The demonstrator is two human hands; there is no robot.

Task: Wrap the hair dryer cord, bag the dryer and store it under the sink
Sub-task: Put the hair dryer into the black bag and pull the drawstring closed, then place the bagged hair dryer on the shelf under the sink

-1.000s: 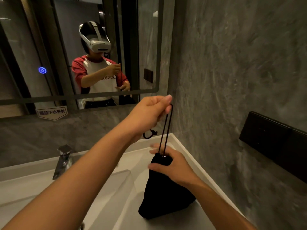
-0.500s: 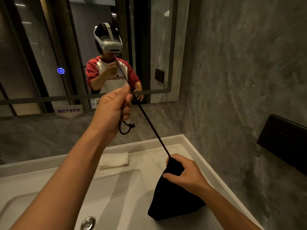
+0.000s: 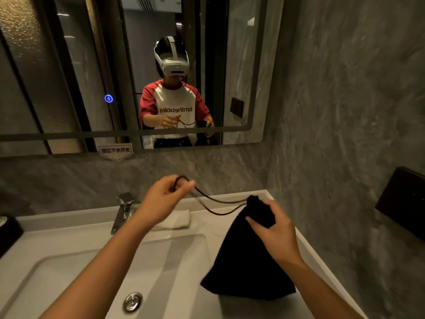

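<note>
A black drawstring bag [image 3: 243, 259] stands on the right side of the white sink counter [image 3: 69, 229], bulging with something hidden inside; the hair dryer itself is not visible. My right hand [image 3: 273, 231] grips the bag's gathered neck. My left hand [image 3: 165, 199] is raised to the left of the bag and pinches the loop of the black drawstring [image 3: 216, 203], which sags slack between the two hands.
A chrome faucet [image 3: 123, 210] stands behind the basin, whose drain [image 3: 132, 301] is near the front. A folded white cloth [image 3: 177, 221] lies behind my left wrist. A mirror [image 3: 128, 72] hangs above. A black wall panel [image 3: 402, 203] sticks out on the right.
My left hand has come down and toward the bag, so the taut drawstring now hangs slack. The bag's neck is cinched. The view has swung left and down.
</note>
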